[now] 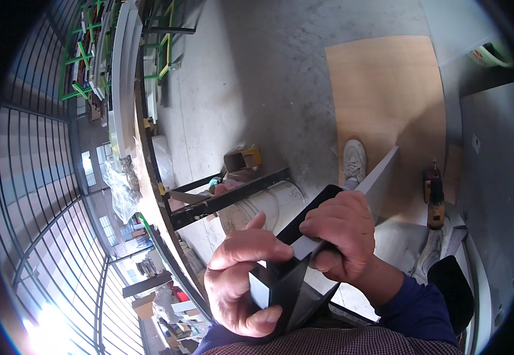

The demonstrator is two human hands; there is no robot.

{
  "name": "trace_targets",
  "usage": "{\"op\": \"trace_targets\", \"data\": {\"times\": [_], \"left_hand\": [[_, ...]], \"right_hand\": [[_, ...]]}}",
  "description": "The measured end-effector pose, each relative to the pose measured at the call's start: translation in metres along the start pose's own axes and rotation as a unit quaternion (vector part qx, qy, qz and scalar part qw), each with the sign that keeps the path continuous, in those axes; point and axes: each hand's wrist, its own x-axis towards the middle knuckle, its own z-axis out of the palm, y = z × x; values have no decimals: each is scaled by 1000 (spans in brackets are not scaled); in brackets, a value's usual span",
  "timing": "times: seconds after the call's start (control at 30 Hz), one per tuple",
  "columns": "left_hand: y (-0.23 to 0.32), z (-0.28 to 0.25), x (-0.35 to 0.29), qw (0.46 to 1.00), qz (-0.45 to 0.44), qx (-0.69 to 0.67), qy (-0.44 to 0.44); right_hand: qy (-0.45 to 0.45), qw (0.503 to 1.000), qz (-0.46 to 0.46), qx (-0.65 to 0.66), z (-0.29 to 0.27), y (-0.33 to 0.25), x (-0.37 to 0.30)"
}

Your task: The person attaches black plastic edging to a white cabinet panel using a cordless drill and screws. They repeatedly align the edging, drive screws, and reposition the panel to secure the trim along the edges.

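Note:
My left hand (239, 281) is wrapped around the end of a dark, angular profile (289, 293), thumb and fingers on opposite sides. A pale end face shows between them. Close beside it, my right hand (344, 236) closes over the same piece, fingers curled on its top edge. A long, light grey strip (381, 177) runs away from my right hand toward the far right; whether it is one part with the dark profile I cannot tell. The piece is held tilted in front of my body, and its lower part is hidden behind my hands.
A cordless drill (435, 204) lies on the right by a brown sheet (387, 89) on the floor. My shoe (354, 161) stands on that sheet. At left are a black metal frame (233, 198), a small cardboard box (242, 160) and a long, cluttered rack (144, 142).

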Motion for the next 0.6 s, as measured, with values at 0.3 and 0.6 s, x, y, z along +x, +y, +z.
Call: {"op": "trace_targets", "data": {"times": [0.3,0.6], "left_hand": [[8,14,-6,996,-59,-38,48],[7,16,-8,980,-100,-157,64]], "right_hand": [[-45,999,-23,-11,-8,1,6],[-85,989,-56,103,-12,-6,20]]}}
